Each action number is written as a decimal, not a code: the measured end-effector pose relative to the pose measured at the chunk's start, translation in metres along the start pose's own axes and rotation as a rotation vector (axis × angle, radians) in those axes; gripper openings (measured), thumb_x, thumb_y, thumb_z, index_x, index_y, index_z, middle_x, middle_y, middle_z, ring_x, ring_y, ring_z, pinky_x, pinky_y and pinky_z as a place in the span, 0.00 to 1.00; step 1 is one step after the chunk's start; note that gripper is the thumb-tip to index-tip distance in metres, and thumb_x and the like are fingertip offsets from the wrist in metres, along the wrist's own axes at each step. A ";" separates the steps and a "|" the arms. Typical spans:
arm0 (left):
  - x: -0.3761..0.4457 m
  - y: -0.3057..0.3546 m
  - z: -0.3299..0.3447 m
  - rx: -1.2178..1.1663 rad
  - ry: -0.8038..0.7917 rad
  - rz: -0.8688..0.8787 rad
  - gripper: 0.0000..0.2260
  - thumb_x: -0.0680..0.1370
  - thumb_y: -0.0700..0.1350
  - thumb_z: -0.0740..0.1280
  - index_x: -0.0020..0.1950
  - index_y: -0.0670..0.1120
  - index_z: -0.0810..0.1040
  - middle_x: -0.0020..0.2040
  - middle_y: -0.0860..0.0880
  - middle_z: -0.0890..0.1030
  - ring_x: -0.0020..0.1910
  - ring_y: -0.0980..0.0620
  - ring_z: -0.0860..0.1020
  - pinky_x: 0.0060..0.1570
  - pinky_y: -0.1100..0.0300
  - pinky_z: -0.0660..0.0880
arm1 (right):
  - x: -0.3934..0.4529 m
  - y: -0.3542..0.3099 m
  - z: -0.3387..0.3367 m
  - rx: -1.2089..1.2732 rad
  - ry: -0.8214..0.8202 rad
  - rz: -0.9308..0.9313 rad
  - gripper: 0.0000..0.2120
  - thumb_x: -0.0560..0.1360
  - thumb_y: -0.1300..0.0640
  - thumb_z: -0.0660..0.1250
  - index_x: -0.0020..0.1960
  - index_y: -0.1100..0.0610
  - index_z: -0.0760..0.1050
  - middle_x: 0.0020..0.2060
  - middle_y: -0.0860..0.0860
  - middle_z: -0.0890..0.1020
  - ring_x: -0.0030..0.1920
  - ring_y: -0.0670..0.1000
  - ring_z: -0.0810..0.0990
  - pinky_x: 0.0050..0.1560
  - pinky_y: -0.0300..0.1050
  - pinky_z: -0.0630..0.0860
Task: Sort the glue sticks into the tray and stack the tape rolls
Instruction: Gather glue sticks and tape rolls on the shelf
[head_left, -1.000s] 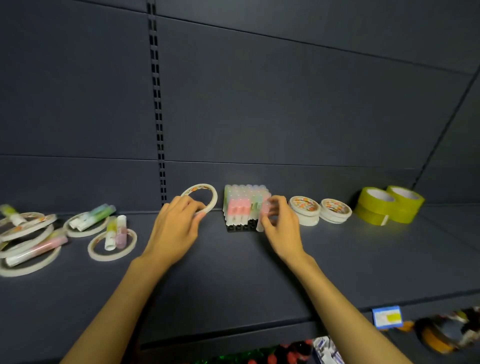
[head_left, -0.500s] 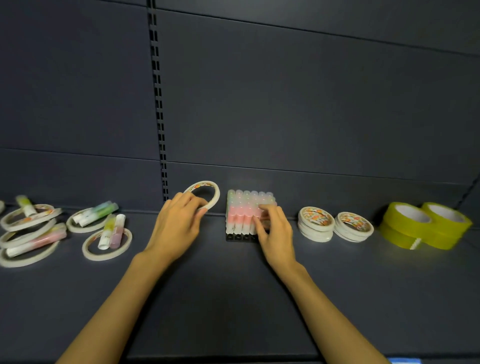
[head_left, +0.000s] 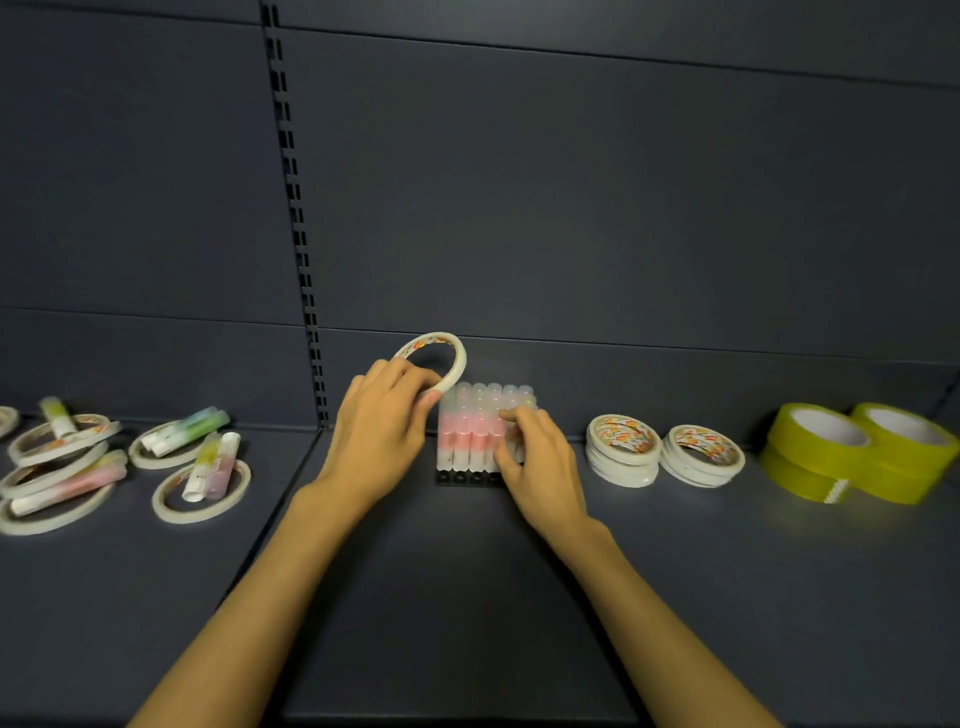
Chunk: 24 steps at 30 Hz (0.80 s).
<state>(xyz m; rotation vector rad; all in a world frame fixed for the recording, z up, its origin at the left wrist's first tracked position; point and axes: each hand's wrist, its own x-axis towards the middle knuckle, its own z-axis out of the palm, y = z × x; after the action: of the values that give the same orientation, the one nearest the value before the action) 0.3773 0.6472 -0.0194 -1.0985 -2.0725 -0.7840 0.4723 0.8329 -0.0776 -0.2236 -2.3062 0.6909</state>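
Dark grey shelf surface (head_left: 447, 597) fills lower frame, seam running from centre toward bottom left. Dark grey back panels (head_left: 623, 208) span upper frame, horizontal joints across them. Slotted upright strip (head_left: 297, 228) runs down left of centre, from top edge to shelf.

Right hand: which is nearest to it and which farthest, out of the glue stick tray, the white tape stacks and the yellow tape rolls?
From the right hand:
1. Glue stick tray, under its fingertips.
2. White tape stacks, just to its right.
3. Yellow tape rolls, far right of the shelf.
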 end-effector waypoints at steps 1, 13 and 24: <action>0.004 0.011 0.001 -0.006 0.002 0.018 0.03 0.82 0.44 0.65 0.53 0.49 0.78 0.48 0.55 0.76 0.47 0.49 0.72 0.43 0.55 0.65 | -0.001 0.002 -0.007 0.022 -0.024 -0.008 0.14 0.78 0.54 0.66 0.64 0.51 0.74 0.50 0.46 0.75 0.51 0.46 0.75 0.53 0.46 0.75; 0.034 0.153 0.103 -0.083 -0.190 0.241 0.06 0.81 0.49 0.63 0.53 0.51 0.79 0.50 0.53 0.78 0.50 0.50 0.73 0.44 0.56 0.63 | -0.044 0.110 -0.166 -0.161 0.075 0.095 0.04 0.76 0.56 0.69 0.49 0.49 0.78 0.48 0.40 0.77 0.48 0.44 0.78 0.47 0.46 0.76; 0.065 0.246 0.195 0.071 -0.485 0.260 0.11 0.83 0.51 0.59 0.57 0.50 0.78 0.60 0.51 0.78 0.57 0.47 0.74 0.52 0.51 0.67 | -0.073 0.169 -0.243 -0.239 0.032 0.217 0.01 0.75 0.54 0.68 0.47 0.49 0.78 0.45 0.45 0.77 0.45 0.47 0.78 0.45 0.52 0.77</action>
<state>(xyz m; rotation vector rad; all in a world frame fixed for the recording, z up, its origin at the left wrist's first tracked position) 0.5087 0.9388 -0.0384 -1.5980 -2.2518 -0.3324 0.6845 1.0515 -0.0636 -0.5982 -2.3525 0.5096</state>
